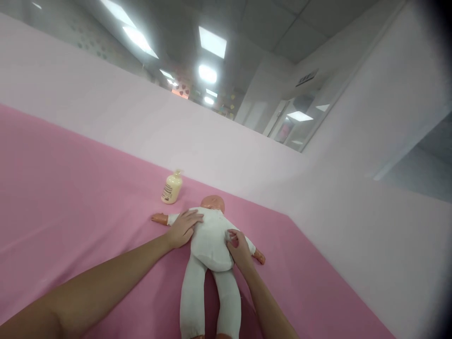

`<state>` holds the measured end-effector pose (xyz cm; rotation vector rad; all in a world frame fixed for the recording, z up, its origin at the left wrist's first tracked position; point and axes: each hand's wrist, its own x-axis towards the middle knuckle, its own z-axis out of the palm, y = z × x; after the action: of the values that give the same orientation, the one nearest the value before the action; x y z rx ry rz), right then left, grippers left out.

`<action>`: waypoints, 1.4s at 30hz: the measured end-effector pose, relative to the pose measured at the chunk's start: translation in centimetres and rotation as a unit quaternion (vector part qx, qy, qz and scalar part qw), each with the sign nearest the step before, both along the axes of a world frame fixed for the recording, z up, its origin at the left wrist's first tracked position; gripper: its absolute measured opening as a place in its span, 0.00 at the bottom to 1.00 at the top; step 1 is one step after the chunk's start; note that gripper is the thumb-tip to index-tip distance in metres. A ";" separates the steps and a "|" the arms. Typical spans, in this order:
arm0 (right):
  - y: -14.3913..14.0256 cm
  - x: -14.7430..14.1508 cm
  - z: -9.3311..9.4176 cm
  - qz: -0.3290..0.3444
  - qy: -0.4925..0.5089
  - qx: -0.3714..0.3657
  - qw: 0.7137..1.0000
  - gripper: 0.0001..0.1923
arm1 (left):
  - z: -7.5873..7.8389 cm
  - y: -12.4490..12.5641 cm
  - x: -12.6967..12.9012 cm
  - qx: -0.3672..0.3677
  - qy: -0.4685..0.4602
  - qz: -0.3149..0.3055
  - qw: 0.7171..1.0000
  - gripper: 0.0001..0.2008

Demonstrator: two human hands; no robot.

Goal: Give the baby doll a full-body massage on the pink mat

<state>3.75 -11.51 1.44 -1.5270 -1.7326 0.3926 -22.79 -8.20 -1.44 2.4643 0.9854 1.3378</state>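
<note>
A baby doll (211,240) in a white cloth suit lies stretched out on a pink surface (116,188), its head pointing toward the wall and its arms spread. I cannot tell for certain which side of it faces up. My left hand (183,228) rests on the doll's upper left side near the shoulder, fingers extended over the cloth. On the right side of the torso, my right hand (238,242) pinches a small bit of white cloth between thumb and fingers. It looks like part of the suit.
Beyond the doll's left arm stands a cream pump bottle (172,188) with dark print, close to the wall. A white wall (219,150) borders the surface at the back and right. Above it a large window or mirror (247,61) shows ceiling lights.
</note>
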 end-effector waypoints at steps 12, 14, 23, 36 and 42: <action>6.9 -7.9 1.7 0.021 -0.276 -0.069 0.958 0.39 | -0.9 1.4 1.1 -0.062 0.074 0.071 0.993 0.07; 7.2 -8.1 1.1 0.020 -0.292 -0.070 0.954 0.40 | -0.9 1.4 1.1 -0.077 0.072 0.078 0.991 0.08; 7.5 -7.0 0.3 0.075 -0.238 -0.051 0.967 0.41 | -1.5 1.5 1.4 -0.066 0.045 0.082 0.993 0.22; 8.2 -7.0 0.9 0.089 -0.192 -0.085 0.974 0.52 | -1.9 2.1 1.2 -0.084 0.017 0.051 0.995 0.25; 10.0 -7.5 2.3 0.056 -0.129 -0.029 0.990 0.46 | -1.8 2.1 1.1 -0.089 -0.046 0.068 0.993 0.22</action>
<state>-3.71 -1.55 3.71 -1.5820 -2.0303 0.3134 -21.64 -6.12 -3.23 2.2199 1.2108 1.3273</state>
